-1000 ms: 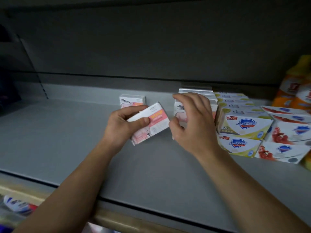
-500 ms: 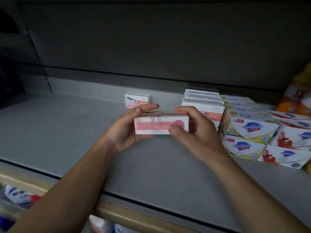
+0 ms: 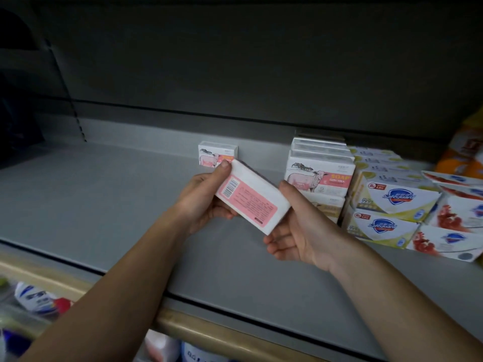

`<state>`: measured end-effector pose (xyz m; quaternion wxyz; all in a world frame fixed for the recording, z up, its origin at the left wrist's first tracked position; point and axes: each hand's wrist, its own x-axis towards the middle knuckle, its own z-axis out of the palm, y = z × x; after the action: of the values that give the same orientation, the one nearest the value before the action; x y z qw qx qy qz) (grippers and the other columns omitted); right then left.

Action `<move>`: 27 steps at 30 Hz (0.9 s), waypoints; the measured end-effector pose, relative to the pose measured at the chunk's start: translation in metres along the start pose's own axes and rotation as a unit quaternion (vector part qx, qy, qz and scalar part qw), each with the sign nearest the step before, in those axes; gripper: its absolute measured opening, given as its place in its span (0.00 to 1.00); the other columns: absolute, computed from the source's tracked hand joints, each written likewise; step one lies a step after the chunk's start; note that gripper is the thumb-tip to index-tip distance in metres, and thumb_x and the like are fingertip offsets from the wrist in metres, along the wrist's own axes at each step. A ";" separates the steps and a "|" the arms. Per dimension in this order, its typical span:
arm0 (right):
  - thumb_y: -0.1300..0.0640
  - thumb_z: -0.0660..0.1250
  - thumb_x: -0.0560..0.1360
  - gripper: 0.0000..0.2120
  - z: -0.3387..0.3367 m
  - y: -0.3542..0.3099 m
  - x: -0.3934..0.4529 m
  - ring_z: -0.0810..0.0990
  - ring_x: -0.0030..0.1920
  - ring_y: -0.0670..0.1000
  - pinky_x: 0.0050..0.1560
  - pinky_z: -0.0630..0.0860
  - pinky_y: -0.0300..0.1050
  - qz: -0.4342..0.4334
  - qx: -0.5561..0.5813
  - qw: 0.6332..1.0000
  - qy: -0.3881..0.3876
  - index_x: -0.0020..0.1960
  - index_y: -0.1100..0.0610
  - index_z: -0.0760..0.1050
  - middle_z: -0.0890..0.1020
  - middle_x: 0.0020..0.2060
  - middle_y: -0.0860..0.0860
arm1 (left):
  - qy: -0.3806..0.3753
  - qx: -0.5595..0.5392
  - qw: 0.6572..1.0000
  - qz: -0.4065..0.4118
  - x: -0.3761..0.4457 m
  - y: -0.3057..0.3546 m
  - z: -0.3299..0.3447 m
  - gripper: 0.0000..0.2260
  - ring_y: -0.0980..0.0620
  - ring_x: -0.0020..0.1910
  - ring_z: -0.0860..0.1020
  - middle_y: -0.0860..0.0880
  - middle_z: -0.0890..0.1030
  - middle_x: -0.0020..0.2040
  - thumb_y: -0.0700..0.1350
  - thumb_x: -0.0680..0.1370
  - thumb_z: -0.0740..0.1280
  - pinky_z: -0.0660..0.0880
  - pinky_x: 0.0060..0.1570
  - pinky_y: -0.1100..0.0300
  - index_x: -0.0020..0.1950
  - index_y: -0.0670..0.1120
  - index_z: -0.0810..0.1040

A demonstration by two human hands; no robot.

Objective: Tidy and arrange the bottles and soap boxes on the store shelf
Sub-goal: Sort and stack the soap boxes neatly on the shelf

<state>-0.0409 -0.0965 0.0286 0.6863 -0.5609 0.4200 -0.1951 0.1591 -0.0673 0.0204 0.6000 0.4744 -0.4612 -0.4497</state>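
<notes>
- My left hand [image 3: 201, 197] pinches the pink-backed soap box [image 3: 252, 198] at its upper-left end, thumb on the top corner. My right hand [image 3: 300, 231] cups its lower-right end from below, thumb pressed to the side.
- I hold the box in the air above the grey shelf [image 3: 104, 205], just left of the goat-milk soap stack [image 3: 320, 178], tilted down toward the right, with the barcode face toward me.
- Risk: the grip sits only at the two ends, so if one hand lets go early the box could swing and drop onto the shelf or over its front lip.
- Risk: if I put it down as it is, the barcode side would face shoppers. The stack shows its sheep picture forward, so this box likely needs turning.
- Risk: if I push it in against the stack carelessly, I could knock the upper boxes askew into the yellow Safeguard boxes [image 3: 392, 202] to the stack's right.
- The box looks clean and square-edged: white sides and a pink panel of small print, too fine to read here.
- A lone matching box [image 3: 218, 154] stands well left of the stack, by the back wall.
</notes>
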 end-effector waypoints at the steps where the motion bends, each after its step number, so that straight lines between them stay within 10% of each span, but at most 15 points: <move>1: 0.28 0.55 0.73 0.38 0.000 0.000 0.000 0.82 0.30 0.54 0.30 0.77 0.42 -0.016 0.006 1.000 0.004 0.53 0.62 0.80 0.82 0.33 0.59 | 0.003 -0.002 1.000 -0.001 0.000 0.000 0.000 0.23 0.45 0.35 0.84 0.40 0.85 0.40 0.64 0.72 0.63 0.78 0.28 0.60 0.42 0.46 0.86; 8: 0.39 0.70 0.70 0.17 0.014 0.010 0.005 0.84 0.32 0.50 0.33 0.79 0.42 -0.235 -0.067 0.961 0.127 0.53 0.48 0.77 0.84 0.43 0.50 | 0.005 -0.037 0.998 -0.042 0.006 0.001 -0.007 0.31 0.50 0.27 0.80 0.44 0.83 0.37 0.71 0.66 0.63 0.77 0.26 0.62 0.49 0.46 0.82; 16: 0.62 0.78 0.63 0.41 0.002 0.009 0.009 0.77 0.53 0.44 0.50 0.78 0.42 -0.430 -0.302 0.822 0.220 0.69 0.40 0.67 0.71 0.59 0.41 | -0.070 -0.070 0.994 -0.054 0.002 -0.001 -0.010 0.23 0.48 0.27 0.82 0.41 0.84 0.37 0.62 0.69 0.64 0.78 0.24 0.60 0.49 0.44 0.82; 22: 0.52 0.73 0.73 0.34 -0.001 0.010 0.009 0.82 0.50 0.40 0.53 0.79 0.43 -0.383 -0.216 0.880 0.180 0.74 0.43 0.61 0.75 0.62 0.39 | -0.077 -0.041 0.996 0.028 0.001 -0.003 -0.009 0.13 0.49 0.40 0.84 0.46 0.85 0.45 0.45 0.70 0.73 0.81 0.32 0.58 0.53 0.47 0.80; 27: 0.58 0.69 0.77 0.16 -0.008 0.006 0.009 0.82 0.49 0.46 0.50 0.78 0.43 -0.432 -0.249 0.833 0.239 0.63 0.50 0.75 0.82 0.52 0.40 | -0.104 -0.106 0.988 0.044 0.001 -0.001 -0.003 0.36 0.41 0.49 0.83 0.39 0.82 0.54 0.56 0.58 0.82 0.82 0.46 0.47 0.60 0.40 0.77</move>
<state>-0.0430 -0.1058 0.0197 0.2470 -0.7732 0.3200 -0.4885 0.1617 -0.0677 0.0188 0.6149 0.3380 -0.4914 -0.5158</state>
